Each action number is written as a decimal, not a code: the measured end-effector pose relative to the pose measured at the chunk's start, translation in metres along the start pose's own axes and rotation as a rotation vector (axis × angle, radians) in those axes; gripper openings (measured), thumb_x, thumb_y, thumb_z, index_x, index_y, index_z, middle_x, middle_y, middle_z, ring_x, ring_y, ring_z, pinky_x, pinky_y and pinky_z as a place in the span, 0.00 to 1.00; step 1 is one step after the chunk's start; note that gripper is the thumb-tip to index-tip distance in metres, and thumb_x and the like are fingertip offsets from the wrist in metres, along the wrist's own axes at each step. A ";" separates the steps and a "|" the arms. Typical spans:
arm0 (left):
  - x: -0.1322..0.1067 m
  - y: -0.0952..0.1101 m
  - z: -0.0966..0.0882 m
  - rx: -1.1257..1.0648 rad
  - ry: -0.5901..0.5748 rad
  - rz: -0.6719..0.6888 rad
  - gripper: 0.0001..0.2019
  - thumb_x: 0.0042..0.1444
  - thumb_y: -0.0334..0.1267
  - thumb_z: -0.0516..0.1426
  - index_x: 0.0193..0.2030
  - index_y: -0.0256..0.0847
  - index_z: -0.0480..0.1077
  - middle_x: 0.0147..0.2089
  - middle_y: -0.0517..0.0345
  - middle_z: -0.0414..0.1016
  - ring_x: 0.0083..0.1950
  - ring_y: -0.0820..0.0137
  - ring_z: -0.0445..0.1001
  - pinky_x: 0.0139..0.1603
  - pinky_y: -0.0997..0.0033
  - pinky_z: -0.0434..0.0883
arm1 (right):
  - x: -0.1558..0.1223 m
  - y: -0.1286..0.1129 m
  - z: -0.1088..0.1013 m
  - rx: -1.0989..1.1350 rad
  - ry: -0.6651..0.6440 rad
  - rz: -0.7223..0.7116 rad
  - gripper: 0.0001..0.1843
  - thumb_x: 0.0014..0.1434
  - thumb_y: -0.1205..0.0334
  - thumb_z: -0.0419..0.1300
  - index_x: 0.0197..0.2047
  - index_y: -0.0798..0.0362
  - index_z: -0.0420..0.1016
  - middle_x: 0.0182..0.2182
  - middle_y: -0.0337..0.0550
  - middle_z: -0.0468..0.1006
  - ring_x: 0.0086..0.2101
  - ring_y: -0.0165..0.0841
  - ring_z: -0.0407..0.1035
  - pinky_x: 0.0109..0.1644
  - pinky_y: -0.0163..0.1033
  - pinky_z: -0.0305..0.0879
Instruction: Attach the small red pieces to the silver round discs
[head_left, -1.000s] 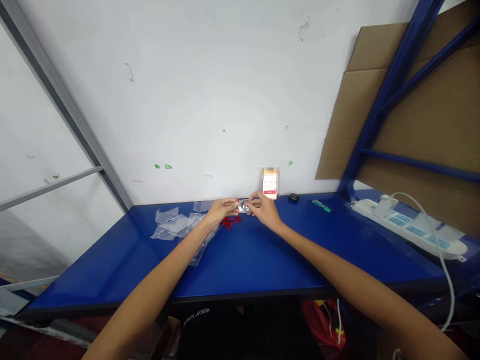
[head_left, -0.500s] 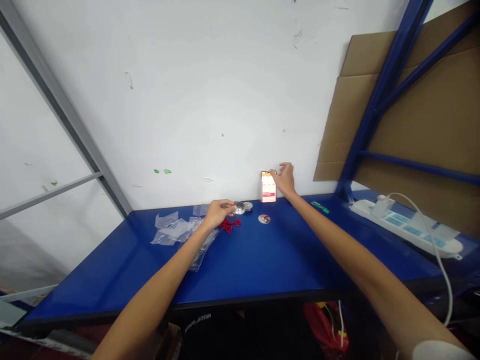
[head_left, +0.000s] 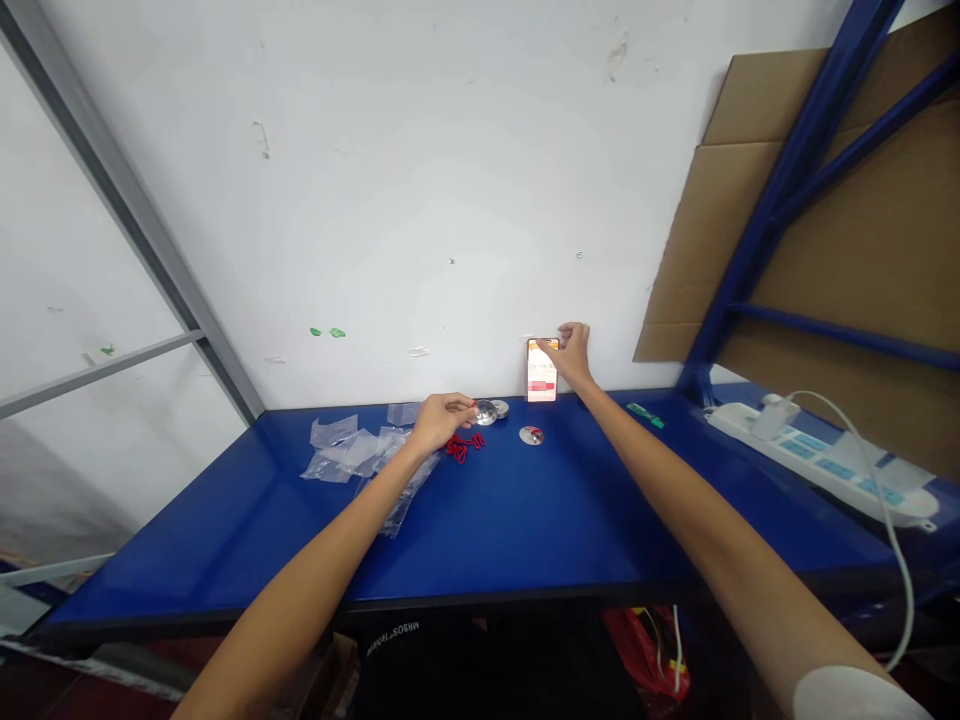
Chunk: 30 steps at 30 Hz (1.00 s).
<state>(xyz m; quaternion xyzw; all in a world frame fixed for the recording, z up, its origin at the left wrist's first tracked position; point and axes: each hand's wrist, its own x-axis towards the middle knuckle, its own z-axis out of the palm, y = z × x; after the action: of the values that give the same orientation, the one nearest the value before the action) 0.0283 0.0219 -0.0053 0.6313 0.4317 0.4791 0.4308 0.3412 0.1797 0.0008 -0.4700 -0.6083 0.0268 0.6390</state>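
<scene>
My left hand (head_left: 442,422) is closed, pinching a shiny round metal disc (head_left: 487,412) by its left edge. Right behind this disc is a stack of similar discs (head_left: 502,408), partly covered by it. Loops of red cord (head_left: 457,450) lie on the table just below my left fingers. My right hand (head_left: 571,355) is at the upper right of a lit phone (head_left: 541,387) that leans upright on the wall. Its fingers are apart, with the thumb side overlapping the top of the screen; contact is hard to make out. A flat disc with a red mark (head_left: 532,435) lies below the phone.
Clear plastic bags (head_left: 349,455) are spread on the left of the blue table (head_left: 510,540). A green item (head_left: 646,415) lies right of my right forearm. At far right is a white power strip (head_left: 817,462) with a cable. Behind stands the white wall (head_left: 390,200).
The view has shifted slightly. Both hands keep nearly the same places, the left still pinching the disc and the right still at the phone's top. The red display on the screen looks different.
</scene>
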 end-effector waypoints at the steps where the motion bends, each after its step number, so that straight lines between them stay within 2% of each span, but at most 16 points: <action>1: 0.001 0.000 -0.001 -0.003 0.002 0.005 0.14 0.50 0.41 0.72 0.38 0.34 0.80 0.34 0.51 0.83 0.34 0.67 0.81 0.38 0.67 0.80 | 0.001 0.000 -0.001 0.020 -0.007 0.006 0.29 0.54 0.49 0.72 0.51 0.47 0.63 0.50 0.45 0.63 0.45 0.37 0.64 0.53 0.45 0.70; 5: 0.002 0.001 -0.003 0.003 0.020 0.018 0.14 0.51 0.41 0.72 0.39 0.34 0.81 0.35 0.51 0.83 0.34 0.67 0.82 0.39 0.67 0.80 | 0.004 0.005 -0.007 0.100 -0.062 0.035 0.27 0.54 0.49 0.71 0.51 0.47 0.66 0.48 0.43 0.62 0.41 0.34 0.63 0.52 0.44 0.70; 9: 0.002 0.000 -0.003 0.028 0.013 0.029 0.12 0.52 0.40 0.71 0.39 0.35 0.81 0.34 0.51 0.83 0.35 0.66 0.82 0.39 0.66 0.80 | 0.007 0.016 -0.013 0.128 -0.112 0.016 0.24 0.53 0.58 0.68 0.51 0.46 0.67 0.48 0.42 0.63 0.39 0.33 0.63 0.51 0.43 0.70; 14: 0.005 -0.007 -0.004 0.062 -0.004 0.037 0.11 0.53 0.40 0.71 0.39 0.36 0.80 0.34 0.51 0.83 0.34 0.66 0.82 0.39 0.65 0.80 | 0.008 0.024 -0.018 0.144 -0.177 -0.050 0.26 0.50 0.65 0.64 0.53 0.47 0.67 0.47 0.42 0.63 0.38 0.33 0.63 0.47 0.43 0.70; 18: 0.006 -0.010 -0.003 0.070 0.005 0.033 0.12 0.52 0.41 0.71 0.38 0.37 0.80 0.33 0.52 0.83 0.33 0.66 0.82 0.39 0.66 0.80 | 0.008 0.023 -0.020 0.130 -0.177 -0.058 0.26 0.50 0.64 0.65 0.53 0.47 0.67 0.47 0.42 0.63 0.37 0.33 0.63 0.46 0.42 0.70; 25: 0.000 0.000 -0.003 0.100 0.006 0.032 0.12 0.52 0.43 0.71 0.38 0.37 0.80 0.33 0.51 0.84 0.33 0.66 0.82 0.39 0.67 0.80 | 0.007 0.019 -0.019 0.101 -0.177 -0.061 0.26 0.51 0.59 0.68 0.53 0.47 0.67 0.48 0.42 0.63 0.38 0.33 0.63 0.45 0.42 0.70; 30: 0.002 -0.001 -0.002 0.057 0.018 0.041 0.12 0.51 0.42 0.72 0.37 0.37 0.81 0.33 0.52 0.83 0.34 0.65 0.82 0.39 0.65 0.80 | 0.007 0.017 -0.023 0.087 -0.198 -0.032 0.26 0.52 0.59 0.67 0.54 0.47 0.66 0.48 0.43 0.64 0.39 0.34 0.64 0.49 0.43 0.71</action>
<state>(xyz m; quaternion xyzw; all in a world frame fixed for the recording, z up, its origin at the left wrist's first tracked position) 0.0265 0.0238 -0.0053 0.6476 0.4361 0.4810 0.3989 0.3709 0.1803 -0.0005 -0.4271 -0.6741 0.0890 0.5960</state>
